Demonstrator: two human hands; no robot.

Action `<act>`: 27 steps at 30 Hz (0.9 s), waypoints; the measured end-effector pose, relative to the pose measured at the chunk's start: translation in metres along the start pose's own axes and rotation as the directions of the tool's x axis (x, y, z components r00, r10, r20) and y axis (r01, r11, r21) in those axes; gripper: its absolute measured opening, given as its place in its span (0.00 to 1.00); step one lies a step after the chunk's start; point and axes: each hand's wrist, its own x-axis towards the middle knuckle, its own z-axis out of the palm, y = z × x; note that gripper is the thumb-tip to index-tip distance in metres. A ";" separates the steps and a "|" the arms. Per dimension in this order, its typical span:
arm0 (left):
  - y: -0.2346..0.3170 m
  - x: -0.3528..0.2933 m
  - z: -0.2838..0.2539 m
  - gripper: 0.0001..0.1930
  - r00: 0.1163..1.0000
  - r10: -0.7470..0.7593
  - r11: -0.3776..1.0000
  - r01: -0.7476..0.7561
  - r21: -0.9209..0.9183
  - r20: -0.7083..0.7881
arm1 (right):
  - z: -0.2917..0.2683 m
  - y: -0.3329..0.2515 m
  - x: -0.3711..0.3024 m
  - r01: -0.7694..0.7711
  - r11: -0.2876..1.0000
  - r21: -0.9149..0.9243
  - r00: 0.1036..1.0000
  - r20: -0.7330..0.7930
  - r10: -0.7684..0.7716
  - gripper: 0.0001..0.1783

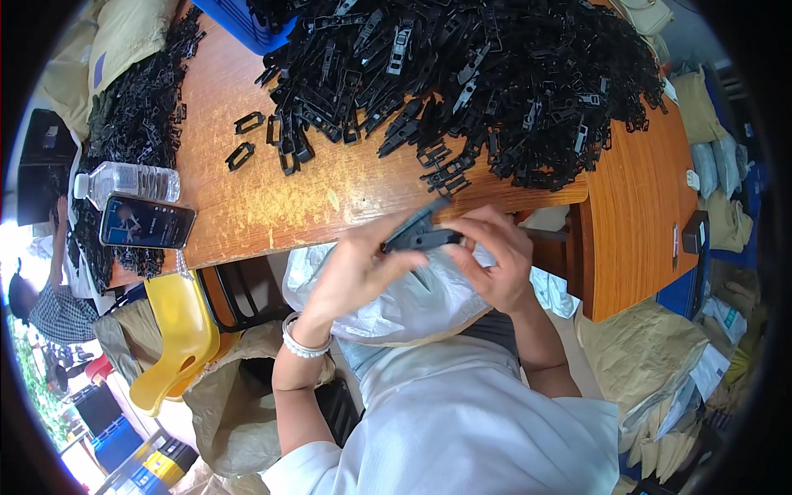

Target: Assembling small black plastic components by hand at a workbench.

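Note:
A long black plastic part (415, 233) is held in front of my chest, just past the table's near edge. My left hand (353, 274) is closed on its left side, with the thumb laid along it. The fingers and thumb of my right hand (500, 252) pinch its other end. Smaller details of the part are blurred and partly covered by my fingers. Below my hands, a translucent white plastic bag (375, 307) lies open over my lap. Beyond them, a large heap of black plastic parts (429, 66) spreads over the wooden table (256, 202).
A few loose black frames (241, 156) lie left of the heap. Along the table's left side are a clear bottle (136, 183), a phone (148, 223) and more black parts (132, 124). A blue basket (247, 25) stands at the back. A yellow chair (177, 330) is at lower left.

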 end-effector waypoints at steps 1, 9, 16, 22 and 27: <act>0.002 -0.002 0.003 0.18 0.993 0.117 0.982 -0.112 0.155 -0.026 | 0.001 0.001 0.000 0.000 1.000 0.001 1.000 0.002 0.000 0.14; 0.001 -0.008 0.002 0.20 0.983 0.183 0.960 -0.174 0.220 -0.020 | 0.005 -0.001 0.007 0.025 1.000 -0.003 0.996 0.082 -0.024 0.20; -0.015 -0.013 0.003 0.19 0.979 0.200 0.973 -0.193 0.126 -0.041 | 0.003 0.005 0.001 -0.105 0.983 0.152 0.984 0.157 0.080 0.20; -0.017 -0.010 -0.018 0.17 0.975 0.197 0.976 -0.205 0.074 0.101 | 0.005 0.000 -0.004 -0.314 0.881 0.353 0.942 0.235 0.241 0.15; -0.041 0.010 -0.079 0.05 0.766 0.225 0.853 0.144 0.501 -0.602 | 0.015 0.002 -0.005 -0.025 0.990 0.137 0.979 0.202 -0.004 0.10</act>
